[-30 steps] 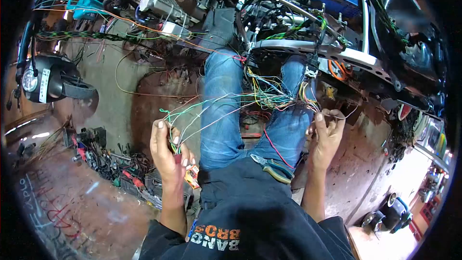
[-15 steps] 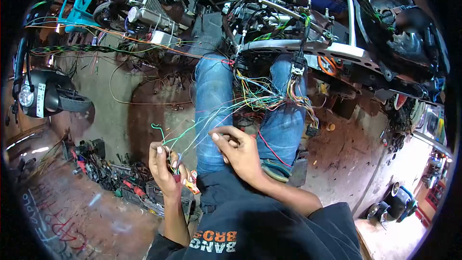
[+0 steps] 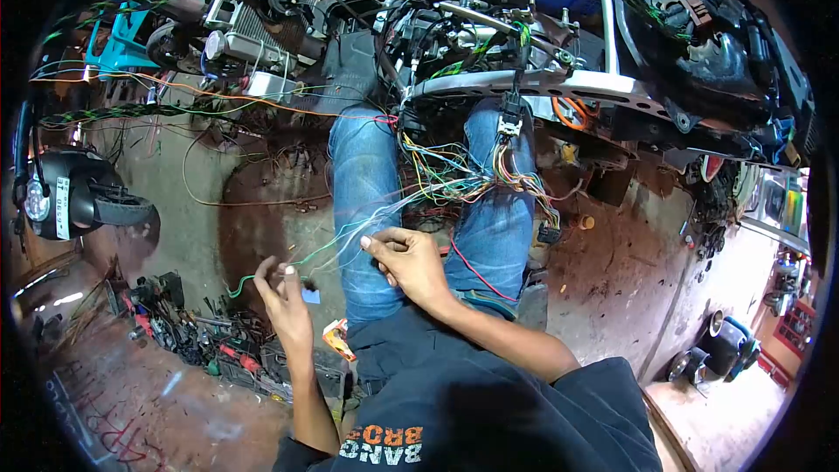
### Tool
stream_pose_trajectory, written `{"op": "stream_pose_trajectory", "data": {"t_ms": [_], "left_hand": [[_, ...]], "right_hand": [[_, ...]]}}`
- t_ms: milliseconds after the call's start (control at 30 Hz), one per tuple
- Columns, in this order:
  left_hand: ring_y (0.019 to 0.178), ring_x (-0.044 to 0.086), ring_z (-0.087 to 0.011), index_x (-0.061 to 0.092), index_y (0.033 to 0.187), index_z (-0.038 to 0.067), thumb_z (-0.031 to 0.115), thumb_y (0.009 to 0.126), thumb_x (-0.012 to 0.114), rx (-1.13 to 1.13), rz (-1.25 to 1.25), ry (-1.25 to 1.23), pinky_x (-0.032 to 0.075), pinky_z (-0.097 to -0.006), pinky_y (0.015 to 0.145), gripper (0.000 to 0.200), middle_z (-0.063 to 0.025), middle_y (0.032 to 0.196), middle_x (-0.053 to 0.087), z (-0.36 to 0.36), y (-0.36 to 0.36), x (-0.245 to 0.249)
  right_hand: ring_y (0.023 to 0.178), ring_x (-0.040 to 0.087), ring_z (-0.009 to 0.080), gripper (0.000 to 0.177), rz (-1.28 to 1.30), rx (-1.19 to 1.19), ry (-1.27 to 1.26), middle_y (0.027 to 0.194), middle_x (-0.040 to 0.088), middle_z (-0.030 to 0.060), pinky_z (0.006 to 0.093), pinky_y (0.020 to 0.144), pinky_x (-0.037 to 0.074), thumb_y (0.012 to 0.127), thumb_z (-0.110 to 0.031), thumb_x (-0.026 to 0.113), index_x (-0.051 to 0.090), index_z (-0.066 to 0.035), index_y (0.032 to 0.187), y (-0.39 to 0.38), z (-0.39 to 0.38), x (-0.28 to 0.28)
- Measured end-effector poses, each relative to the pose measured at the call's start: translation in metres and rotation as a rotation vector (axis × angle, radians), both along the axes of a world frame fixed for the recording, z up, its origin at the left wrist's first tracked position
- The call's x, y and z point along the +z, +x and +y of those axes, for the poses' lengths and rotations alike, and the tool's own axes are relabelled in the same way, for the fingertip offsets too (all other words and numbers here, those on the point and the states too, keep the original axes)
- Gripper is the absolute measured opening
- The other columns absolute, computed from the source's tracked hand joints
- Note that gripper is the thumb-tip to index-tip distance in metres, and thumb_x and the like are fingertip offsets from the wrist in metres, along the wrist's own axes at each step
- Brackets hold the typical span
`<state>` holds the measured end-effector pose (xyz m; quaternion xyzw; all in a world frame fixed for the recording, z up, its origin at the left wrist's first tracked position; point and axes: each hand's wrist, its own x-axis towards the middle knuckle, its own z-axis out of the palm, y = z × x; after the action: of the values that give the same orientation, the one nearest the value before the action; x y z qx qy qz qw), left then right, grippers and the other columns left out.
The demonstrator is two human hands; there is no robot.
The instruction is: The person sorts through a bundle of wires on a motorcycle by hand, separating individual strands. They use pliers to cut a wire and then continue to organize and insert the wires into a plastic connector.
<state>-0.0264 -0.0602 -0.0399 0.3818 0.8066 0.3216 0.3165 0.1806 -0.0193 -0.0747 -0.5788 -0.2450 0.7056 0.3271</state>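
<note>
A bundle of thin coloured wires point(image 3: 472, 183) spreads over my jeans-clad knees, several pale strands reaching left towards my hands. My left hand point(image 3: 287, 301) is closed at the fingertips on a green wire point(image 3: 312, 255), whose loose curled end sticks out to the left. Closer to my lap, my right hand point(image 3: 411, 269) has thumb and forefinger pinched at the pale strands; which strand it grips is hard to make out. A white connector point(image 3: 509, 128) hangs above the bundle. A red wire point(image 3: 481, 271) trails over my right leg.
The silver motorcycle frame point(image 3: 542, 82) crosses in front of my knees, with a radiator point(image 3: 271, 22) at upper left. Tools and parts point(image 3: 210, 336) lie at lower left. An orange-yellow packet point(image 3: 338, 340) is beside my lap. A motorcycle point(image 3: 79, 192) stands left.
My left hand has moved slightly left and its fingers have shifted along the green wire. My right hand has shifted a little left. The whole view has slid slightly.
</note>
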Motion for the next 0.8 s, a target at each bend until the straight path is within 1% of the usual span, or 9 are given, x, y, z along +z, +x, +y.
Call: {"op": "stream_pose_trajectory", "data": {"t_ms": [133, 167, 267, 300, 333, 433, 533, 633, 800], "left_hand": [[0.136, 0.052, -0.037, 0.04, 0.15, 0.001, 0.004, 0.095, 0.055, -0.312, 0.441, 0.03, 0.039, -0.0474, 0.117, 0.058, -0.0214, 0.15, 0.048, 0.018, -0.007, 0.004], [0.138, 0.049, -0.0374, 0.048, 0.146, 0.001, -0.003, 0.086, 0.053, -0.267, 0.417, 0.204, 0.035, -0.0484, 0.12, 0.06, -0.019, 0.146, 0.051, 0.029, 0.006, 0.008], [0.138, 0.051, -0.0273, 0.055, 0.14, -0.002, -0.002, 0.095, 0.053, -0.438, 0.264, 0.233, 0.042, -0.0409, 0.116, 0.046, -0.0153, 0.149, 0.049, 0.058, 0.03, 0.033], [0.134, 0.054, -0.0254, 0.062, 0.131, -0.003, 0.0, 0.099, 0.053, -0.435, 0.129, 0.233, 0.043, -0.0392, 0.115, 0.033, -0.0146, 0.144, 0.052, 0.064, 0.04, 0.034], [0.122, 0.062, -0.0213, 0.065, 0.125, -0.003, 0.005, 0.103, 0.055, -0.452, 0.015, 0.247, 0.049, -0.0358, 0.107, 0.025, -0.013, 0.13, 0.063, 0.072, 0.048, 0.033], [0.094, 0.071, -0.0136, 0.07, 0.116, -0.003, 0.01, 0.105, 0.059, -0.574, -0.125, 0.09, 0.056, -0.0292, 0.087, 0.02, -0.0092, 0.101, 0.074, 0.091, 0.075, 0.034], [0.078, 0.069, -0.0122, 0.07, 0.112, -0.003, 0.014, 0.104, 0.062, -0.633, -0.117, -0.076, 0.056, -0.0288, 0.074, 0.02, -0.0096, 0.091, 0.076, 0.104, 0.08, 0.036], [0.076, 0.068, -0.0121, 0.071, 0.11, -0.004, 0.018, 0.103, 0.063, -0.692, 0.004, -0.222, 0.054, -0.0295, 0.071, 0.024, -0.0103, 0.088, 0.076, 0.11, 0.074, 0.04], [0.075, 0.069, -0.0148, 0.073, 0.106, -0.004, 0.023, 0.102, 0.064, -0.701, -0.072, -0.32, 0.054, -0.0319, 0.07, 0.028, -0.0121, 0.083, 0.075, 0.106, 0.062, 0.041]], "right_hand": [[0.049, 0.05, 0.0041, 0.031, -0.009, -0.005, 0.02, 0.06, 0.061, -0.0004, 0.0257, 0.046, 0.039, 0.097, -0.03, 0.076, 0.076, 0.001, 0.094, -0.001, -0.006, -0.009], [0.051, 0.047, 0.0023, 0.027, -0.001, -0.006, -0.012, 0.063, 0.059, -0.0036, 0.0225, 0.046, 0.037, 0.098, -0.026, 0.077, 0.075, 0.0, 0.095, -0.001, -0.005, -0.002], [0.051, 0.048, 0.0024, 0.026, -0.012, 0.005, -0.004, 0.063, 0.059, -0.0034, 0.0228, 0.046, 0.036, 0.098, -0.026, 0.077, 0.075, 0.0, 0.095, 0.0, -0.007, -0.002], [0.051, 0.047, 0.0024, 0.026, -0.04, 0.012, -0.008, 0.063, 0.059, -0.0032, 0.0229, 0.046, 0.036, 0.098, -0.027, 0.077, 0.075, -0.001, 0.095, 0.001, -0.006, 0.001], [0.051, 0.047, 0.0025, 0.026, -0.043, 0.013, 0.007, 0.063, 0.059, -0.0032, 0.023, 0.046, 0.036, 0.098, -0.026, 0.076, 0.075, -0.001, 0.095, 0.001, -0.006, 0.0], [0.052, 0.047, 0.0028, 0.023, -0.031, -0.023, 0.024, 0.061, 0.058, -0.0037, 0.0236, 0.048, 0.036, 0.099, -0.023, 0.074, 0.075, -0.001, 0.094, 0.001, -0.01, -0.005], [0.053, 0.048, 0.0027, 0.02, -0.072, 0.005, 0.065, 0.063, 0.058, -0.0036, 0.0236, 0.049, 0.037, 0.099, -0.02, 0.073, 0.075, 0.0, 0.095, 0.006, -0.009, -0.001], [0.054, 0.051, 0.0041, 0.025, -0.033, -0.031, 0.079, 0.063, 0.058, -0.0027, 0.026, 0.05, 0.04, 0.098, -0.024, 0.074, 0.076, 0.001, 0.1, 0.005, -0.015, -0.007], [0.06, 0.048, 0.0035, 0.027, -0.063, 0.001, 0.136, 0.065, 0.058, -0.0011, 0.0275, 0.054, 0.04, 0.098, -0.025, 0.074, 0.076, 0.001, 0.105, 0.005, -0.016, 0.008]]}}
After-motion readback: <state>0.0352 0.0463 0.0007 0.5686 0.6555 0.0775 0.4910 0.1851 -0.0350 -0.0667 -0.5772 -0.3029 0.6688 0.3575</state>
